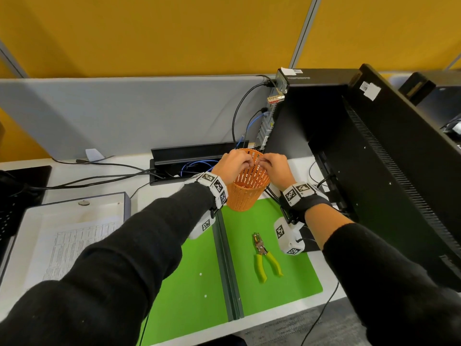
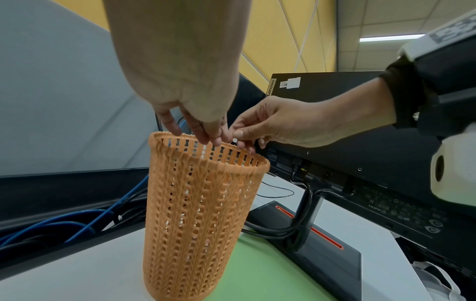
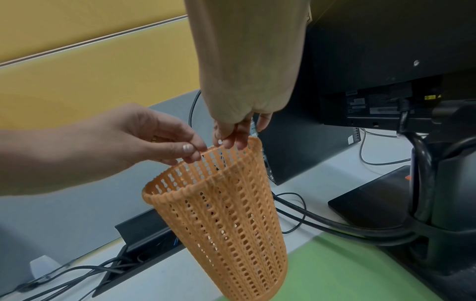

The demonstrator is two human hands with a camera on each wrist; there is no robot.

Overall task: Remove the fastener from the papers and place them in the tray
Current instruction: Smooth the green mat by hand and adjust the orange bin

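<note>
A: Two hands meet over the basket (image 1: pixel 249 186); which step is it, do you think?

B: I judge it is the discarding of the fastener; the papers (image 1: pixel 74 245) lie already in the tray (image 1: pixel 124 199) at the far left, apart from both hands, so that part looks done.

A: Go from left to right, please.

B: After the tray comes the green mat (image 1: pixel 189 283); the pliers (image 1: pixel 265 255) lie on it, untouched; the basket stands at the mat's far edge, upright, under the hands.

A: How is the left hand (image 1: pixel 230 167)?

B: It reaches forward, wrist raised, fingers (image 2: pixel 203 132) pointing down to the rim; thumb and fingertips are pressed together as in a pinch; what they pinch I cannot tell, it is too small.

A: Does the right hand (image 1: pixel 275 168) hold something?

B: It comes from the right side, fingers curled and closed on a small white thing (image 2: pixel 235 140), just above the rim; I suppose this is a piece of the fastener, but I am not sure.

A: What does the next move ask for?

B: In my judgement, only to loosen the fingers above the opening; the piece is tiny and the wall has many holes, so it should drop in the middle, not at the edge.
</note>
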